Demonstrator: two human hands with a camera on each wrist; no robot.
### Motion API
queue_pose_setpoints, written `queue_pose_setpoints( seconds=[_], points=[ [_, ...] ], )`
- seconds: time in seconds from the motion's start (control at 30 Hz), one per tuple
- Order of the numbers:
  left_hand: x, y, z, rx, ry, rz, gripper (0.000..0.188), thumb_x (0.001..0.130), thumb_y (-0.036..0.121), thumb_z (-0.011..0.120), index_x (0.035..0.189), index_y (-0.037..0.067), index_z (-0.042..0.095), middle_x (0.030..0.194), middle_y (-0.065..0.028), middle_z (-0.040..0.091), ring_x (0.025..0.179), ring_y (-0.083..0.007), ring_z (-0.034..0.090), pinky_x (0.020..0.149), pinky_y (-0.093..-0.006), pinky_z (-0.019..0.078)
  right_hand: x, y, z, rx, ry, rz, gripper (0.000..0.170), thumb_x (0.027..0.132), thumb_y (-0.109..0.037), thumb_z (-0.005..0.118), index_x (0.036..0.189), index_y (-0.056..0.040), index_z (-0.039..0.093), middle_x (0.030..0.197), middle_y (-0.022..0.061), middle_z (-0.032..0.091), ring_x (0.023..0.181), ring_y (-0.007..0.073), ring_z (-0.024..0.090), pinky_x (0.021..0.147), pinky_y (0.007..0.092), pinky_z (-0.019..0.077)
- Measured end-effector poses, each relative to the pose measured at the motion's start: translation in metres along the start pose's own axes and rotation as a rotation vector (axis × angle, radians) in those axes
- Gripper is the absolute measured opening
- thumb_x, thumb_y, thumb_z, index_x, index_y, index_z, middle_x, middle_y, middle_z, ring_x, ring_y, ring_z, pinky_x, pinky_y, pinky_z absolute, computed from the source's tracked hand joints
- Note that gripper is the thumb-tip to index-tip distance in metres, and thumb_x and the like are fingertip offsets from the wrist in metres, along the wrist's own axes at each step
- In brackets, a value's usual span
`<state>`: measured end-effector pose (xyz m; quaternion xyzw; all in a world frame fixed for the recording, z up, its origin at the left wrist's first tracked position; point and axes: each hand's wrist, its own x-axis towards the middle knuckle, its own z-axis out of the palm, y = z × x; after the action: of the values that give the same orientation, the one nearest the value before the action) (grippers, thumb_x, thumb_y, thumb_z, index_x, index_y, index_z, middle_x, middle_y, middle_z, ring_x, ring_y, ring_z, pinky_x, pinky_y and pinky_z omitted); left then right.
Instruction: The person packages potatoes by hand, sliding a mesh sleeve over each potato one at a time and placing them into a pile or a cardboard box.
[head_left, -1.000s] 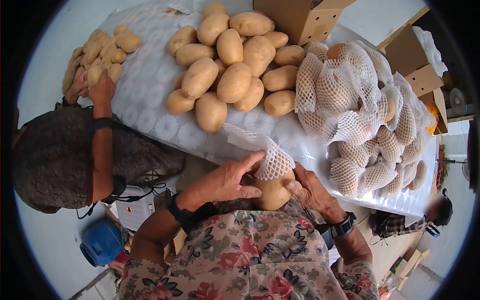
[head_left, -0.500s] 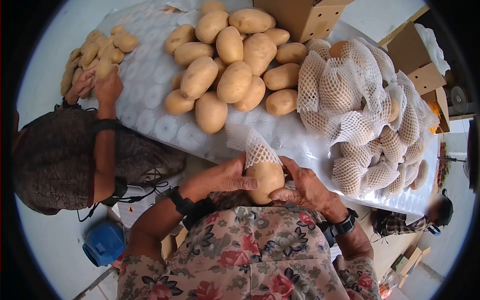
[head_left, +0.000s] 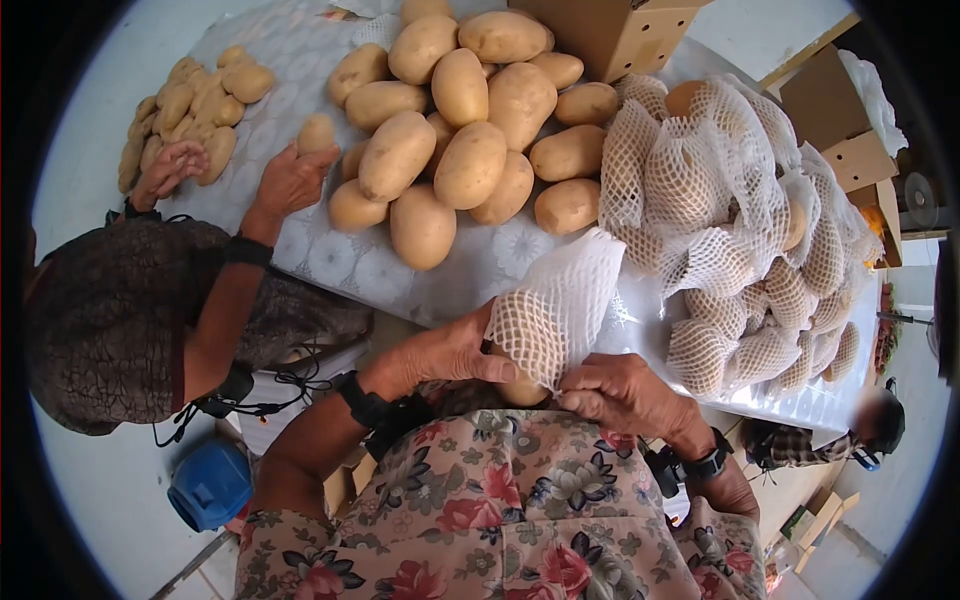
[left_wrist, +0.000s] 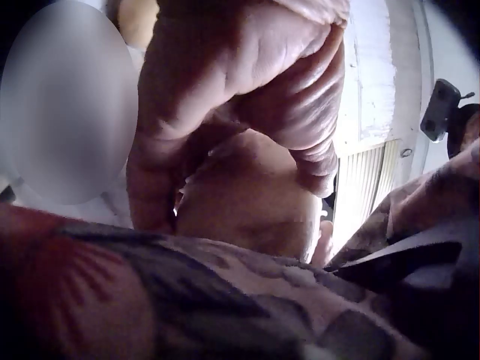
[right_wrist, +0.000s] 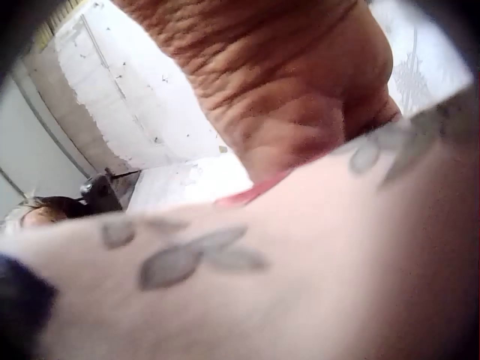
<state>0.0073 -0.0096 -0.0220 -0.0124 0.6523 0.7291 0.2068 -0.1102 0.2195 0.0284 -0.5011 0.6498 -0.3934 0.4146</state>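
In the head view a large potato [head_left: 522,388] is held close in front of the floral shirt, its upper part inside a white foam net sleeve [head_left: 572,292]. My left hand [head_left: 448,352] grips the potato from the left, thumb on its near side. With thumb and fingers my right hand [head_left: 632,396] pinches the lower edge of the sleeve, which is pulled to a point there. The sleeve's loose end stands up beyond the potato. In the left wrist view the potato's bare end [left_wrist: 247,199] shows below the left hand; the right wrist view hides the right hand's fingertips.
Bare potatoes [head_left: 468,165] lie heaped on the plastic-covered table [head_left: 330,245]. Netted potatoes [head_left: 690,180] are piled at the right, near a cardboard box [head_left: 650,40]. At the left, another person's hand [head_left: 292,182] holds a potato beside a smaller heap [head_left: 178,110].
The sleeve has come down over more of the potato, and its loose end has swung right. My right hand has moved from the potato's side to the sleeve's edge. The other person has lifted a potato rightward.
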Motion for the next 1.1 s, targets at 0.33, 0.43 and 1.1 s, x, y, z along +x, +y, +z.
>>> queue_pose_setpoints(
  seconds=[0.33,0.43,1.1],
  points=[
    [0.007,-0.005,-0.002,-0.026,-0.052,0.037,0.079,0.092,0.056,0.039,0.141,-0.003,0.019,0.139,-0.0173,0.033,0.131,-0.0245,0.030,0.108,-0.0340,0.0235,0.009,0.022,-0.006,0.089,0.022,0.297,0.045,0.075,-0.039,0.073,0.096,-0.0001,0.061,0.084,0.0111,0.060,0.083,0.0205,0.057,0.072,0.0348,0.0453],
    [0.009,-0.010,0.002,0.089,-0.026,0.067,0.086,0.088,0.060,0.044,0.140,-0.004,0.019,0.138,-0.0190,0.035,0.130,-0.0256,0.032,0.107,-0.0344,0.0250,0.008,0.026,-0.002,0.079,0.176,0.216,0.072,0.070,-0.040,0.078,0.120,0.0020,0.048,0.105,0.0135,0.059,0.101,0.0203,0.055,0.087,0.0332,0.0433],
    [-0.017,-0.015,-0.001,0.089,-0.271,-0.116,0.090,0.078,0.068,0.052,0.131,-0.003,0.037,0.125,-0.0218,0.051,0.114,-0.0310,0.051,0.098,-0.0356,0.0387,0.006,0.047,0.022,0.901,-0.067,0.377,0.097,0.066,-0.029,0.083,0.139,0.0015,0.027,0.132,0.0132,0.045,0.122,0.0220,0.044,0.102,0.0338,0.0361]
  ],
)
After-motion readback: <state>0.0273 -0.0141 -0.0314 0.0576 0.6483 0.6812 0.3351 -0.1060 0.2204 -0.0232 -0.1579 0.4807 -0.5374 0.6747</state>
